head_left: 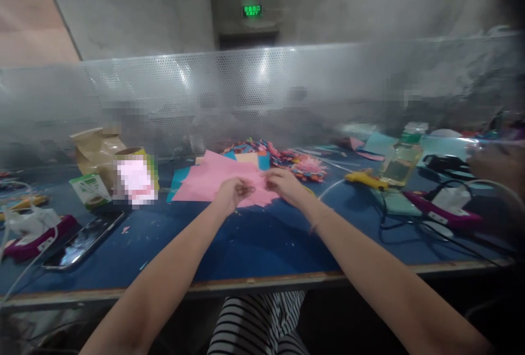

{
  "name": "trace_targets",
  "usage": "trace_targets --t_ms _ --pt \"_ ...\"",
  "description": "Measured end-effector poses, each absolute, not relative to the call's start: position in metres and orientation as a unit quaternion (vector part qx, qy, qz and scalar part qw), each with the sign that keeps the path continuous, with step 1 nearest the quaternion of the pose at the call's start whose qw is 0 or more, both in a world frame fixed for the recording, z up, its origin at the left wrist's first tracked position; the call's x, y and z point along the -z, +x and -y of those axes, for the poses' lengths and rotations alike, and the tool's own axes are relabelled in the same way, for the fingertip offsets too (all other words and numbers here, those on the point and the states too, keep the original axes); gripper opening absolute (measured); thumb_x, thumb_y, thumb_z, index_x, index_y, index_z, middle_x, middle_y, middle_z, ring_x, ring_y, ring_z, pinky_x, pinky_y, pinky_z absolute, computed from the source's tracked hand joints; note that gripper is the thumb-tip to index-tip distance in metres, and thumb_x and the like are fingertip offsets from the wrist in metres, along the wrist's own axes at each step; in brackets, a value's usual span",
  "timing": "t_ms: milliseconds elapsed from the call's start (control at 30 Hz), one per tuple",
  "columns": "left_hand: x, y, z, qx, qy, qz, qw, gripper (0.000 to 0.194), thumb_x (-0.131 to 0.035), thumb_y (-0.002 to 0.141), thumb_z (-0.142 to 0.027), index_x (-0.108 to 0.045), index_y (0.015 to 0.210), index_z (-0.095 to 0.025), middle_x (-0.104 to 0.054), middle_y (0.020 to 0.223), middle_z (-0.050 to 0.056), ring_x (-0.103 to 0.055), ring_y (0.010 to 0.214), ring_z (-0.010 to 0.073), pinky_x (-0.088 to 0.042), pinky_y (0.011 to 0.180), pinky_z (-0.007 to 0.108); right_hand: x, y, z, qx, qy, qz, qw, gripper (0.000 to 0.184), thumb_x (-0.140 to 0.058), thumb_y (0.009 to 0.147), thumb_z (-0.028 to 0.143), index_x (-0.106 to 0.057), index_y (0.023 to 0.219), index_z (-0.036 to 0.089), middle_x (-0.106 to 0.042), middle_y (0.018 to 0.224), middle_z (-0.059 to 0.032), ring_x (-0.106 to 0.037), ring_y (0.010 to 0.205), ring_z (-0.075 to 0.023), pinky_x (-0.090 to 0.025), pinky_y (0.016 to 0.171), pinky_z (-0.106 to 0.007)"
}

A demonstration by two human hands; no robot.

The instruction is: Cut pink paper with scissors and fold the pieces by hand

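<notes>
Left of the bottle (400,161), at the pink paper (207,177) with left grip (233,193), then right grip (287,184), curled inward, hard to tell whether pinching or only touching, and liable to skew overlapping layers by dragging sideways.

free room over blue tabletop (258,251) between forearms (168,275), pink paper (205,180) ahead, phone (86,240) left, bottle (401,162) right

From your head, the lone view faces forward and down over the bench (262,256), your left hand (233,193) and right hand (286,184) mid-frame. It reaches past a perforated panel (238,81) to an exit sign (251,11).
</notes>
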State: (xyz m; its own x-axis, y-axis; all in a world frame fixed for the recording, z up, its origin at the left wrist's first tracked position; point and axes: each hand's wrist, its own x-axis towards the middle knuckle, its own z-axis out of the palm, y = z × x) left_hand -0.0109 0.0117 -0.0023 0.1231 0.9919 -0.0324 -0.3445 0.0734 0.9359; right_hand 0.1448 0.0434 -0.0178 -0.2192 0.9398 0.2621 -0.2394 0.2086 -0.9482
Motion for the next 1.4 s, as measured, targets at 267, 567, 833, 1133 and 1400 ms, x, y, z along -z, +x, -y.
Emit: trace_targets --t_ms 267,567,833,1133,1400 --pt "0.009 -0.01 -0.011 -0.481 0.488 -0.435 0.585 0.027 -0.063 0.056 -0.032 -0.045 0.069 -0.017 -0.049 0.053 -0.003 -0.055 0.047 0.0115 -0.044 0.05 0.024 0.018 0.144 -0.038 -0.502 -0.356 0.612 0.498 0.016 -0.052 0.055 0.019 -0.06 0.068 0.014 -0.052 0.053 0.0026 -0.049 0.049 -0.0078 -0.042 0.052 -0.024" --pt "0.011 -0.011 -0.011 -0.432 0.535 -0.401 0.606 0.045 -0.053 0.058 -0.057 -0.051 0.075 -0.016 -0.049 0.058 0.0 -0.049 0.048 0.0095 -0.044 0.049 0.026 0.01 0.143 -0.026 -0.399 -0.378 0.713 0.436 0.024 -0.045 0.059 0.017 -0.064 0.072 0.012 -0.051 0.055 0.0019 -0.044 0.049 -0.0064 -0.039 0.05 -0.02" --pt "0.017 -0.011 -0.013 -0.396 0.572 -0.428 0.577 0.039 -0.069 0.051 -0.035 -0.05 0.079 -0.015 -0.054 0.064 0.001 -0.053 0.054 0.009 -0.044 0.057 0.026 0.018 0.146 -0.034 -0.366 -0.378 0.739 0.421 0.024 -0.041 0.06 0.016 -0.062 0.072 0.015 -0.052 0.055 0.0016 -0.049 0.048 -0.0078 -0.042 0.051 -0.022" --pt "0.015 -0.009 -0.015 -0.46 0.556 -0.436 0.538 0.039 -0.073 0.045 -0.028 -0.051 0.074 -0.014 -0.049 0.054 -0.003 -0.046 0.046 0.0054 -0.039 0.048 0.021 0.013 0.139 -0.029 -0.459 -0.369 0.645 0.487 0.037 -0.045 0.068 0.025 -0.048 0.105 0.022 -0.048 0.06 0.0041 -0.046 0.052 -0.0075 -0.041 0.051 -0.021" --pt "0.022 -0.013 -0.022 -0.496 0.588 -0.415 0.487 0.029 -0.069 0.047 -0.032 -0.056 0.065 -0.013 -0.051 0.056 -0.002 -0.043 0.047 0.0047 -0.036 0.049 0.02 0.012 0.131 -0.026 -0.49 -0.358 0.626 0.491 0.027 -0.057 0.06 0.033 -0.052 0.08 0.015 -0.049 0.072 0.0009 -0.047 0.062 -0.0079 -0.039 0.056 -0.021"
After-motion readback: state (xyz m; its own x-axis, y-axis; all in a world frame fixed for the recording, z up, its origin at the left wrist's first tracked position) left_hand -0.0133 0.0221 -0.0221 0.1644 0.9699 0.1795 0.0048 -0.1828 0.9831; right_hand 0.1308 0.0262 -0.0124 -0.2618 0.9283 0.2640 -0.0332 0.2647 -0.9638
